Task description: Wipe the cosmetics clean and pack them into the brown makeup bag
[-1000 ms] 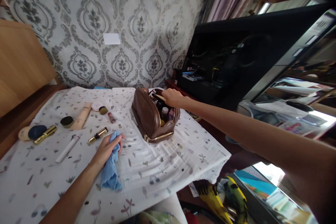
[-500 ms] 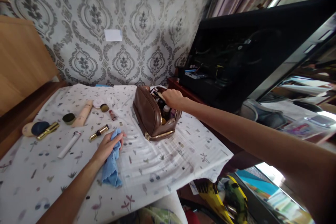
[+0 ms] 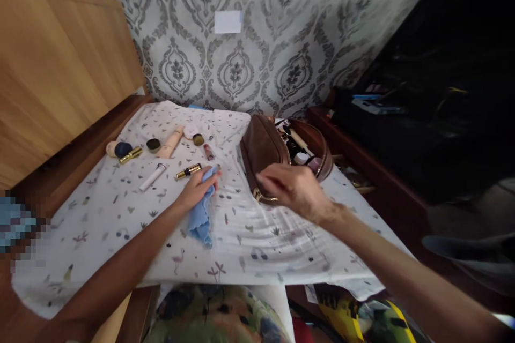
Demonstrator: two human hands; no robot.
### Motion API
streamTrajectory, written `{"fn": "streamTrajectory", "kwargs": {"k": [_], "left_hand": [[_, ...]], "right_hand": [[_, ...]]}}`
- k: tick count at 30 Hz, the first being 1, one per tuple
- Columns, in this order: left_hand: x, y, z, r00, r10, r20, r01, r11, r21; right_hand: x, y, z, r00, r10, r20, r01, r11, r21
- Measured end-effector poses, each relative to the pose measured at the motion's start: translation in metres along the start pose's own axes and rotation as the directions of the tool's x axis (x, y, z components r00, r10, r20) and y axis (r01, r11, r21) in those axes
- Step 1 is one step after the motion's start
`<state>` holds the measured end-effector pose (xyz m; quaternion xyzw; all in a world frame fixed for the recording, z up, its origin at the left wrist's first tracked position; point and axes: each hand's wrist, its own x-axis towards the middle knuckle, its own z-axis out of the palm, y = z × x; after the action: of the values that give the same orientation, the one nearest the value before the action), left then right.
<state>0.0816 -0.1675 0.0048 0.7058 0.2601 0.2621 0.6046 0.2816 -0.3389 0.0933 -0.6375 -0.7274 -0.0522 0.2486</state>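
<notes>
A brown zip pouch (image 3: 263, 153) stands open on a white patterned cloth (image 3: 257, 236), with bottles and a brush handle showing inside it. My right hand (image 3: 295, 190) hovers just in front of the pouch, fingers loosely spread and blurred, with nothing in it. My left hand (image 3: 197, 193) rests on the cloth and grips a blue rag (image 3: 200, 217) that trails toward me. A gold and black tube (image 3: 188, 171) lies just beyond that hand.
Several cosmetics lie at the far left of the cloth: a white tube (image 3: 153, 177), a beige tube (image 3: 170, 142), a gold tube (image 3: 130, 155), a dark round compact (image 3: 122, 149). A wooden cabinet (image 3: 52, 69) stands left, a dark television (image 3: 438, 96) right, patterned wallpaper behind.
My right hand has come out of the pouch and back toward me. The view has swung to the left. My left hand stays on the blue rag.
</notes>
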Motion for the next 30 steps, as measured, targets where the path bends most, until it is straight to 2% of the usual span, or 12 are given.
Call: {"fn": "streamTrajectory", "kwargs": {"k": [2, 4, 5, 6, 8, 10, 11, 14, 19, 21, 24, 30], "left_hand": [[0.006, 0.001, -0.016, 0.979, 0.126, -0.158, -0.091, 0.973, 0.21], [0.012, -0.002, -0.034, 0.92, 0.284, -0.27, -0.118, 0.857, 0.501], [0.014, -0.005, -0.042, 0.9, 0.343, -0.27, -0.098, 0.761, 0.642], [0.015, -0.009, -0.049, 0.902, 0.37, -0.224, -0.078, 0.648, 0.757], [0.017, -0.018, -0.057, 0.934, 0.341, -0.103, -0.066, 0.45, 0.891], [0.017, -0.028, -0.06, 0.954, 0.299, -0.029, -0.073, 0.325, 0.943], [0.017, -0.032, -0.06, 0.955, 0.296, -0.014, -0.078, 0.298, 0.952], [0.016, -0.036, -0.058, 0.944, 0.328, -0.014, -0.099, 0.323, 0.941], [0.013, -0.02, -0.039, 0.942, 0.326, 0.081, -0.248, 0.514, 0.821], [0.009, -0.011, -0.026, 0.943, 0.308, 0.127, -0.292, 0.582, 0.759], [0.003, -0.002, -0.011, 0.94, 0.303, 0.159, -0.321, 0.62, 0.717], [-0.003, 0.0, -0.005, 0.944, 0.322, 0.069, -0.272, 0.642, 0.717]], "right_hand": [[-0.007, -0.015, 0.024, 0.998, -0.055, 0.011, 0.054, 0.994, 0.097], [-0.004, -0.024, 0.046, 0.998, -0.041, 0.047, 0.033, 0.986, 0.164], [0.0, -0.026, 0.057, 0.998, 0.0, 0.069, -0.014, 0.98, 0.199], [0.006, -0.027, 0.067, 0.994, 0.037, 0.1, -0.061, 0.965, 0.255], [0.019, -0.025, 0.087, 0.978, 0.135, 0.161, -0.191, 0.895, 0.404], [0.03, -0.02, 0.106, 0.942, 0.264, 0.207, -0.336, 0.723, 0.604], [0.033, -0.016, 0.116, 0.91, 0.325, 0.258, -0.405, 0.565, 0.718], [0.037, -0.008, 0.144, 0.881, 0.374, 0.289, -0.435, 0.402, 0.806], [0.031, -0.001, 0.169, 0.855, 0.458, 0.245, -0.365, 0.193, 0.911], [0.029, 0.0, 0.17, 0.853, 0.466, 0.234, -0.33, 0.133, 0.935], [0.026, -0.001, 0.165, 0.86, 0.456, 0.23, -0.295, 0.076, 0.953], [0.027, -0.007, 0.156, 0.869, 0.424, 0.255, -0.266, -0.036, 0.963]]}}
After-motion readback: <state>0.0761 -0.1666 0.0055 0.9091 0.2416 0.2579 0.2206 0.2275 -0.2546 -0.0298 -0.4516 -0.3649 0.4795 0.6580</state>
